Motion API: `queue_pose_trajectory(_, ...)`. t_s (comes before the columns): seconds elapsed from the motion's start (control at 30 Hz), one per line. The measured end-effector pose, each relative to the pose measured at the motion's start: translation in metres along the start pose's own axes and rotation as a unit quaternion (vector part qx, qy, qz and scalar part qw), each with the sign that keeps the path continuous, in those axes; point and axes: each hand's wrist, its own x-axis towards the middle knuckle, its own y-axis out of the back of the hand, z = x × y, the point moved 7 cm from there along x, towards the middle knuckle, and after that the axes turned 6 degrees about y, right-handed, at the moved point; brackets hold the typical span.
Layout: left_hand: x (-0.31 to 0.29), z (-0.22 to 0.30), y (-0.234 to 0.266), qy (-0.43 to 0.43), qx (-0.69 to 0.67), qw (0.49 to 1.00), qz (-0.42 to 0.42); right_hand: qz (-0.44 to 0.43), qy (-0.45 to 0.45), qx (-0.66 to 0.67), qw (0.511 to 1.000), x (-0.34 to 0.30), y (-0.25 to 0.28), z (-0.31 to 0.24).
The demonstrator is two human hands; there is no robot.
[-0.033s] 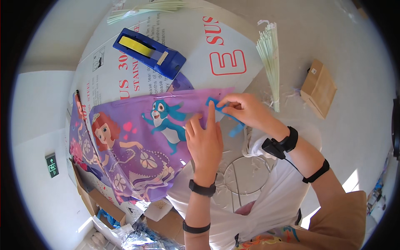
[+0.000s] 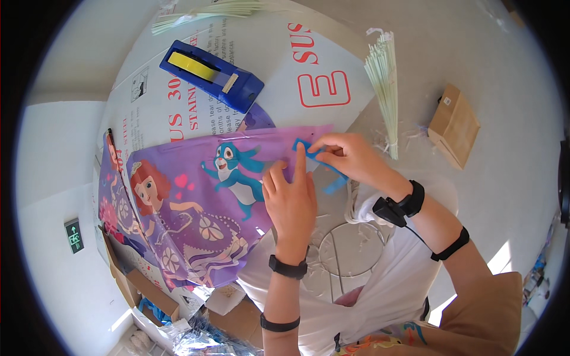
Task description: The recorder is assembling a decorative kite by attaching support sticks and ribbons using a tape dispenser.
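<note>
A purple printed plastic sheet (image 2: 270, 139) with a cartoon girl and a blue rabbit lies across the near part of the table. Its pink corner is under my hands. My left hand (image 2: 291, 204) rests on that corner, index finger stretched forward and pressing a blue strip (image 2: 336, 186) against the sheet; the other fingers are apart. Thumb and forefinger of my right hand (image 2: 353, 157) pinch the same strip just right of that fingertip. The strip's loose tail hangs beyond the sheet's edge, below my right hand. What lies beneath my fingertips is hidden.
A blue tape dispenser (image 2: 211, 76) with yellow tape stands on the film-covered table (image 2: 267, 47). Bundles of pale thin sticks lie at the table's right edge (image 2: 385, 89) and far end (image 2: 208, 15). A cardboard box (image 2: 454, 127) sits at right; an opened carton (image 2: 151, 291) is lower left.
</note>
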Motion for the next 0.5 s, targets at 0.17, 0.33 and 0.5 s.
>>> queue_pose_trajectory(0.17,0.004,-0.002,-0.004,0.000,0.044,0.999,0.026,0.007,0.008,-0.036,0.999,-0.002,0.004,-0.005)
queue_pose_trajectory(0.33,0.005,-0.003,-0.005,0.001,0.037,0.999,0.013,0.002,0.031,-0.128,0.991,-0.009,0.013,-0.013)
queue_pose_trajectory(0.5,0.004,0.000,-0.007,-0.008,0.044,0.999,0.020,0.052,0.141,-0.215,0.965,-0.014,0.022,-0.023)
